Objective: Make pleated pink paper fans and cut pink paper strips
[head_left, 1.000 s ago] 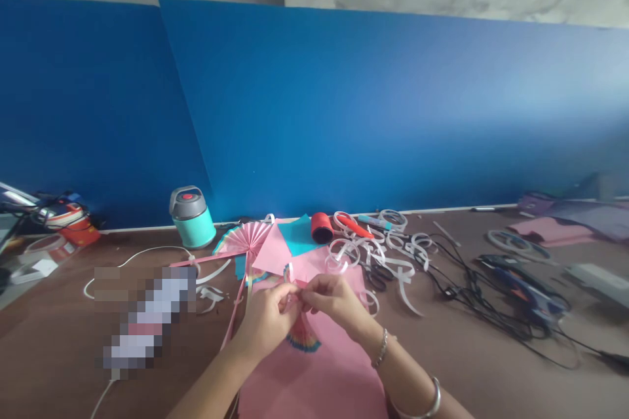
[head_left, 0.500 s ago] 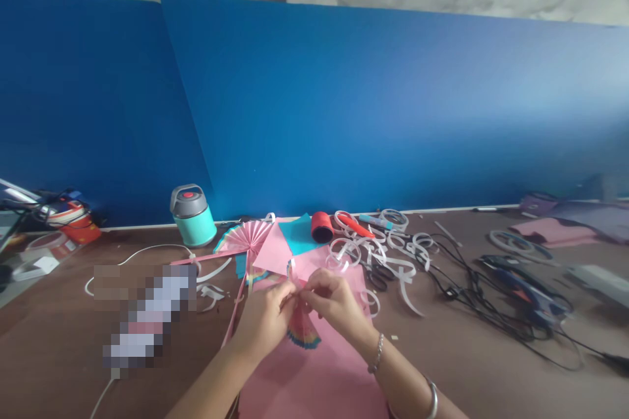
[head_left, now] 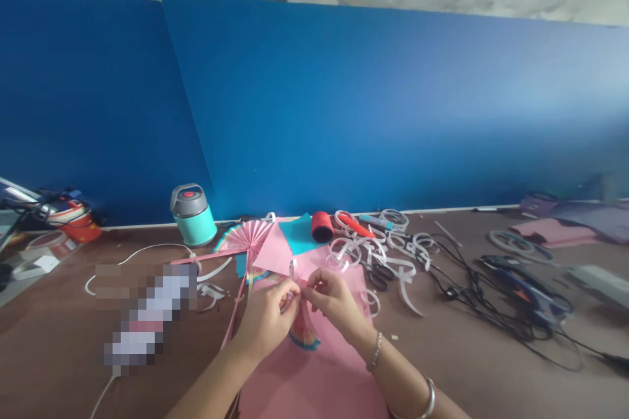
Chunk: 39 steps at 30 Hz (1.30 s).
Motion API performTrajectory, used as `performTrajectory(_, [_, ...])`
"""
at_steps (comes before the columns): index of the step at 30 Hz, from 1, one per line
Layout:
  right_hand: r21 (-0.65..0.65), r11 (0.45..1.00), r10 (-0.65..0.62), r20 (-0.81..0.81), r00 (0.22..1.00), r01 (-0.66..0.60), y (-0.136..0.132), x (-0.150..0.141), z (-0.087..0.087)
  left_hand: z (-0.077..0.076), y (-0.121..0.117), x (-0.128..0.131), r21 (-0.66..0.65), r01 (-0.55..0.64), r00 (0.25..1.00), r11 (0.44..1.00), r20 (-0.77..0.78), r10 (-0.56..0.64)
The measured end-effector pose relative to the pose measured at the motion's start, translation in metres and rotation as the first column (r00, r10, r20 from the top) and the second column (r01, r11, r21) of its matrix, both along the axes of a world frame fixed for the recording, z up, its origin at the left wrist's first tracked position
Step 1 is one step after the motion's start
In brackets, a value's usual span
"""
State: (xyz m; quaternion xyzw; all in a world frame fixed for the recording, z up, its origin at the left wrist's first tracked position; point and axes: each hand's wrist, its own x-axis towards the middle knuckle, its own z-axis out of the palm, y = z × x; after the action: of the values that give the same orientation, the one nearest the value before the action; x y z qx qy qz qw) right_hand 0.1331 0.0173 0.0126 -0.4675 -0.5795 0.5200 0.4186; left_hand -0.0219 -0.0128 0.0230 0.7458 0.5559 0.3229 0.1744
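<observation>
Left hand (head_left: 272, 315) and right hand (head_left: 334, 304), fingertips nearly meeting, pinch a small pleated paper fan (head_left: 304, 330) between them, its blue-edged frill hanging just below the grip, pink sheet (head_left: 314, 383) beneath, larger pleated fan (head_left: 249, 239) beyond the grip toward the left, red roll (head_left: 322, 227) beyond toward the right.

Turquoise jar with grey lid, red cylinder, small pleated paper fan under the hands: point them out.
Turquoise jar with grey lid (head_left: 197, 228): head view, jar's body.
Red cylinder (head_left: 321, 221): head view, upper side.
Small pleated paper fan (head_left: 305, 339): head view, lower pleats.
</observation>
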Motion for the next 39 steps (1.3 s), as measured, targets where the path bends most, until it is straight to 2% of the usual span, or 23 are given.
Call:
performTrajectory(3, [0.124,0.992,-0.017,-0.065,0.998,0.025,0.002,-0.001,-0.007,0.001,0.0,0.0,-0.014,0.01,1.0,1.0,0.021,-0.01])
performTrajectory(6, [0.309,0.949,-0.076,0.034,0.997,0.062,0.001,0.002,-0.007,0.003,-0.001,0.0,-0.042,0.012,0.998,0.999,0.057,-0.009])
performTrajectory(8, [0.493,0.868,-0.131,0.117,0.985,0.057,-0.002,0.007,-0.002,0.005,-0.001,0.0,-0.047,0.008,0.996,0.999,0.084,-0.004])
performTrajectory(10, [0.667,0.745,-0.153,0.178,0.972,-0.005,-0.007,0.01,0.006,0.007,0.0,0.0,-0.037,0.01,0.994,0.999,0.105,-0.006])
performTrajectory(12, [0.752,0.651,-0.149,0.261,0.954,-0.104,-0.011,0.012,0.012,0.008,0.0,0.0,-0.019,0.007,0.993,1.0,0.115,-0.005])
performTrajectory(14, [0.763,0.619,-0.17,0.361,0.917,-0.185,-0.013,0.011,0.016,0.01,0.0,0.0,-0.004,0.002,0.994,1.0,0.111,-0.001])
performTrajectory(17, [0.747,0.624,-0.231,0.457,0.859,-0.23,-0.013,0.008,0.014,0.01,0.0,-0.001,0.009,-0.005,0.994,1.0,0.111,0.004])
performTrajectory(20, [0.756,0.617,-0.279,0.472,0.837,-0.221,-0.012,0.007,0.012,0.01,0.0,-0.001,0.021,-0.005,0.993,1.0,0.119,0.003])
performTrajectory(24, [0.742,0.619,-0.266,0.506,0.821,-0.257,-0.011,0.006,0.012,0.009,0.0,-0.001,0.01,0.0,0.996,1.0,0.091,0.0])
performTrajectory(29, [0.706,0.666,-0.245,0.513,0.823,-0.242,-0.01,0.003,0.009,0.007,0.0,-0.001,0.0,0.003,0.997,1.0,0.081,-0.003])
performTrajectory(32, [0.664,0.723,-0.17,0.438,0.883,-0.19,-0.008,0.002,0.005,0.006,0.0,-0.001,-0.001,-0.006,0.997,1.0,0.072,0.006])
performTrajectory(34, [0.601,0.785,-0.093,0.354,0.931,-0.15,-0.007,0.002,0.003,0.004,0.001,-0.002,0.0,-0.02,0.998,1.0,0.062,0.02])
performTrajectory(37, [0.442,0.887,0.02,0.25,0.968,-0.132,-0.003,0.004,0.003,0.001,0.001,-0.002,-0.003,-0.028,0.998,1.0,0.051,0.028])
performTrajectory(39, [0.326,0.933,0.08,0.219,0.972,-0.15,-0.002,0.006,0.004,0.0,0.001,-0.002,-0.012,-0.027,0.999,1.0,0.046,0.028])
